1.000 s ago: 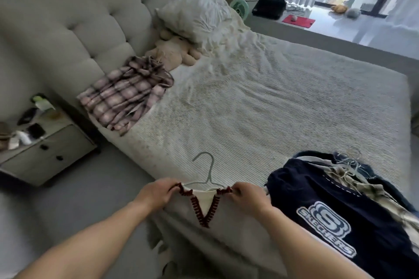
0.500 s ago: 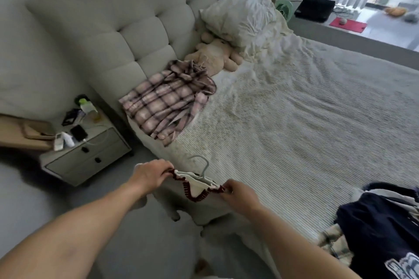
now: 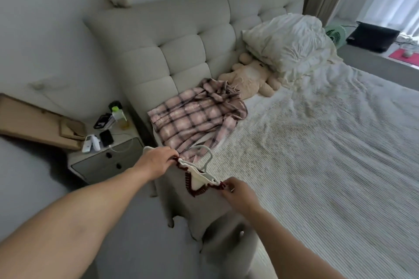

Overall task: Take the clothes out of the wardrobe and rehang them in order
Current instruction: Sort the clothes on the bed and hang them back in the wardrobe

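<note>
I hold a cream garment with a dark red V-neck trim (image 3: 196, 190) on a pale hanger (image 3: 205, 165), lifted beside the bed's near edge. My left hand (image 3: 156, 162) grips one shoulder of it and my right hand (image 3: 235, 190) pinches the other. The garment's body hangs down below my hands, over the floor. A pink plaid shirt (image 3: 195, 118) lies spread on the bed (image 3: 317, 154) near the headboard, just beyond the hanger hook.
A grey nightstand (image 3: 106, 158) with a phone, bottle and cable stands left of the bed. A cardboard box (image 3: 38, 122) lies further left. A teddy bear (image 3: 251, 79) and pillows (image 3: 288, 43) sit at the headboard. A fan and black bag stand on the window ledge.
My hands have carried the hung garment left along the bed's edge toward the plaid shirt. My view swung left, so the dark clothes pile on the bed has left the frame.
</note>
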